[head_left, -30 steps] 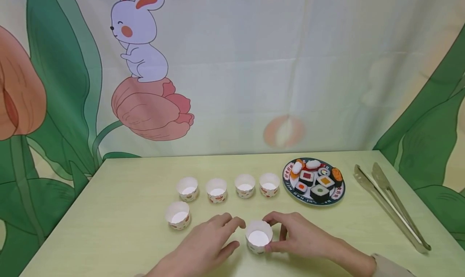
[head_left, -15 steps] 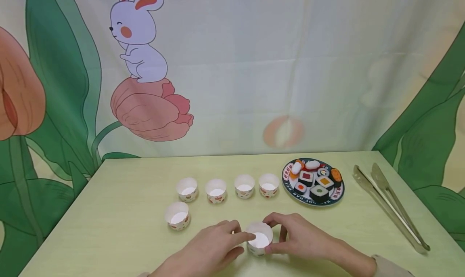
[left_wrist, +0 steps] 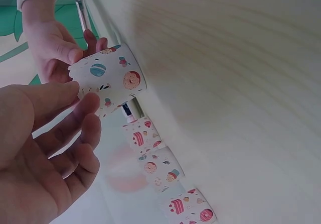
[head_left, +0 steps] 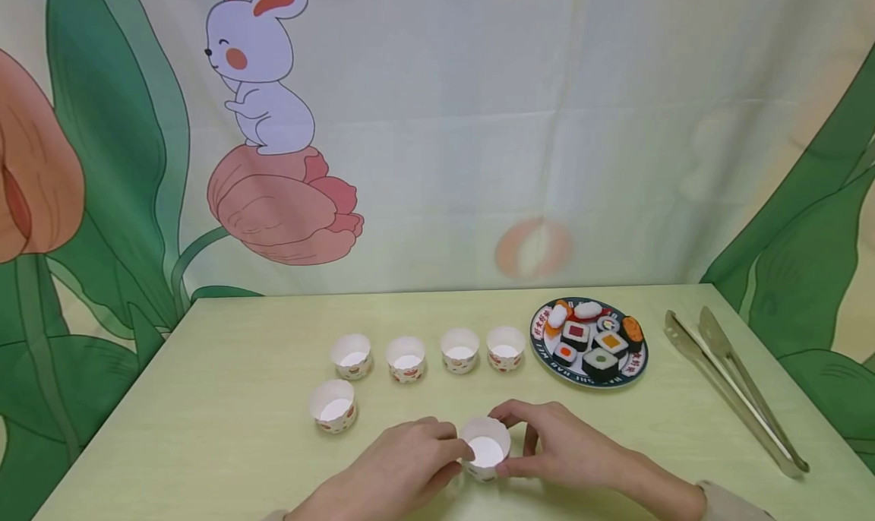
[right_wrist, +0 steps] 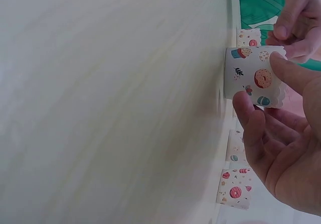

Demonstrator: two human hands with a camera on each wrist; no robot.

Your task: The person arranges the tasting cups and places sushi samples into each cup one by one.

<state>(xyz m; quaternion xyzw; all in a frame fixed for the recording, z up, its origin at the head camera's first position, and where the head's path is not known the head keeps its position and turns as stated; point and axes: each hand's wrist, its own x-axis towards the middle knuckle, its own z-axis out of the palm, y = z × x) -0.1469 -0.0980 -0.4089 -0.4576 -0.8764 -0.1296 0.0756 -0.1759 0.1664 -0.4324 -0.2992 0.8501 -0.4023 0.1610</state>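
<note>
A paper baking cup (head_left: 488,453) with a scalloped rim stands upright near the table's front. My right hand (head_left: 563,446) grips its right side, thumb in front and fingers behind. From the left, my left hand (head_left: 413,464) pinches the cup's rim, a fingertip over the edge. Printed donuts and cupcakes decorate the white cup wall (left_wrist: 113,76) in the left wrist view. In the right wrist view, the thumb and fingers of my right hand (right_wrist: 286,148) hold the cup from both sides. Whether several cups are nested here I cannot tell.
Four-in-a-row style, several similar cups (head_left: 406,360) stand behind, with another cup (head_left: 334,406) nearer on the left. A round plate (head_left: 540,346) of sushi pieces sits at the back right. Metal tongs (head_left: 686,339) lie along the right side of the table (head_left: 205,399).
My left hand has moved right to the cup, its finger first reaching over the opening, then closing on the rim. My right hand keeps its hold, shifting slightly left.
</note>
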